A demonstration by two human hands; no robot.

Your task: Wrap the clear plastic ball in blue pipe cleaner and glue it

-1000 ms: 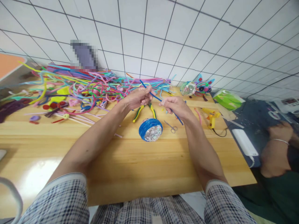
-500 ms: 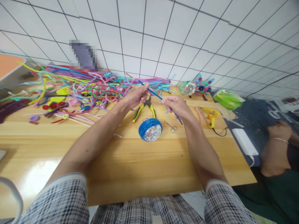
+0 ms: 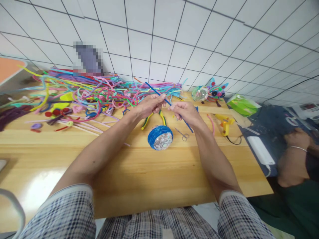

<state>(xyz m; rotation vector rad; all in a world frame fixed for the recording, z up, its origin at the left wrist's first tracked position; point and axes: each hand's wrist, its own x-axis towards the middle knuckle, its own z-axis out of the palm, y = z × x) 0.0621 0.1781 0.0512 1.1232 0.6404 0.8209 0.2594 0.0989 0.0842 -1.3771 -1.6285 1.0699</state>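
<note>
A blue pipe cleaner [image 3: 152, 88] runs slantwise between my two hands above the table. My left hand [image 3: 151, 105] pinches it near the middle, its upper end sticking out to the upper left. Farther down, my right hand [image 3: 183, 112] grips the same stem, whose lower end pokes out below the palm. Beneath them sits a round piece [image 3: 160, 137] wrapped in blue, with a clear, shiny face. Pliers [image 3: 163, 118] with yellow-green handles lie behind it, partly covered by my left hand. Small scissors [image 3: 183, 135] rest to its right.
Many coloured pipe cleaners [image 3: 99, 89] are heaped at the back left. A decorated figure [image 3: 216, 93] stands by the tiled wall. On the right are a yellow glue gun [image 3: 226, 126], a green packet [image 3: 243, 105], a white power strip [image 3: 261, 151] and another person's arm [image 3: 292, 162].
My left hand has slid down along the pipe cleaner toward my right hand, so more of its upper end shows. It now covers the pliers' head.
</note>
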